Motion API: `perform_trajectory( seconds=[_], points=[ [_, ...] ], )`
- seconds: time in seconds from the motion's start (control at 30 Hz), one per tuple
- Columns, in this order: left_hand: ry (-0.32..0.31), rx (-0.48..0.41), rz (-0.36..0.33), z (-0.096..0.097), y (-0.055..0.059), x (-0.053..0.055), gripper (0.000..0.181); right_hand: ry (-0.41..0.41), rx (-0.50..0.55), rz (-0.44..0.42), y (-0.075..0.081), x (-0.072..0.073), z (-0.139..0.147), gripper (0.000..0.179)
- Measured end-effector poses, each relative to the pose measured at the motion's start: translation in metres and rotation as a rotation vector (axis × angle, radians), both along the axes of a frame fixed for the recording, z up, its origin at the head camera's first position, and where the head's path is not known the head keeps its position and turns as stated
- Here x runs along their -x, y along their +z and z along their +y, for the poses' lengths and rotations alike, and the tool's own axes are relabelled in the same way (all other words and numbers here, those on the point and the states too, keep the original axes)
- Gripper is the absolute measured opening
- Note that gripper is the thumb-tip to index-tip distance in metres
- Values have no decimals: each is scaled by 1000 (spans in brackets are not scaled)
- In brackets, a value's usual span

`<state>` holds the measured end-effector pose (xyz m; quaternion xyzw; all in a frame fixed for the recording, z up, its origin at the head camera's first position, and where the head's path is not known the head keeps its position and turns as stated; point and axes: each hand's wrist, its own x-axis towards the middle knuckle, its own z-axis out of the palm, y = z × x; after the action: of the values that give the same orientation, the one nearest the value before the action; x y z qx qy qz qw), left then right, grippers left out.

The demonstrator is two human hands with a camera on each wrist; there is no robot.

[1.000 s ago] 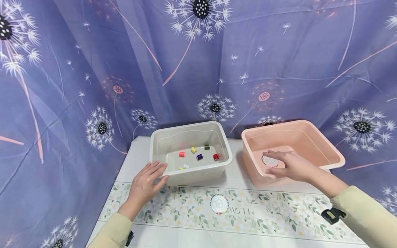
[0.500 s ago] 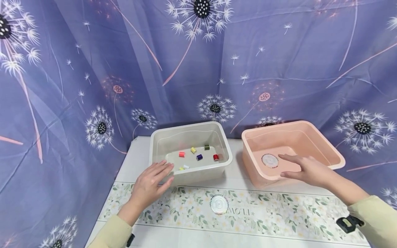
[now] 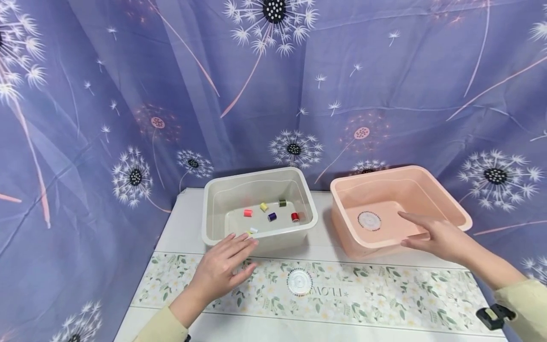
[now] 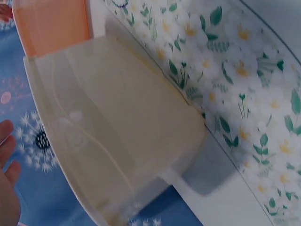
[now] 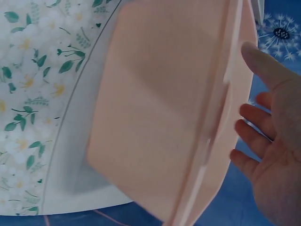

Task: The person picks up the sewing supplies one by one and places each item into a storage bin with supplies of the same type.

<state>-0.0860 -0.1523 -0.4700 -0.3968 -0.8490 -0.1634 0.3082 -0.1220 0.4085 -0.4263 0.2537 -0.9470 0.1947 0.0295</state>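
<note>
My left hand (image 3: 226, 266) hovers with extended fingers at the front rim of the grey bin (image 3: 286, 237), holding nothing. Small thread spools lie scattered inside that bin, among them a red spool (image 3: 295, 217), a purple spool (image 3: 272, 216), a dark green spool (image 3: 282, 203) and a coral spool (image 3: 248, 213). Over the front right of the pink bin (image 3: 350, 237) is my right hand (image 3: 444, 240), thumb and fingers apart and nothing between them. A round wheel of pins (image 3: 369, 221) lies flat on the pink bin's floor. Another pin wheel (image 3: 300, 282) rests on the table before the bins.
Both bins stand side by side, a narrow gap between them, on a white table with a floral strip (image 3: 376, 294). Behind them and to the left hangs a blue-purple dandelion curtain (image 3: 256, 95).
My right hand has drawn back rightward from above the pin wheel in the pink bin, uncovering it. My left hand has shifted right and slightly down along the grey bin's front.
</note>
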Motion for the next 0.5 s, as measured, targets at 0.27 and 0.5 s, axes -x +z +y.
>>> perform_trajectory(
  seconds=[0.27,0.5],
  points=[
    [-60,-2,7,15,-15,-10,47,-94,1,105,-15,-6,16,83],
    [-107,0,-10,23,-33,-17,47,-106,13,214,-33,-10,34,90]
  ],
)
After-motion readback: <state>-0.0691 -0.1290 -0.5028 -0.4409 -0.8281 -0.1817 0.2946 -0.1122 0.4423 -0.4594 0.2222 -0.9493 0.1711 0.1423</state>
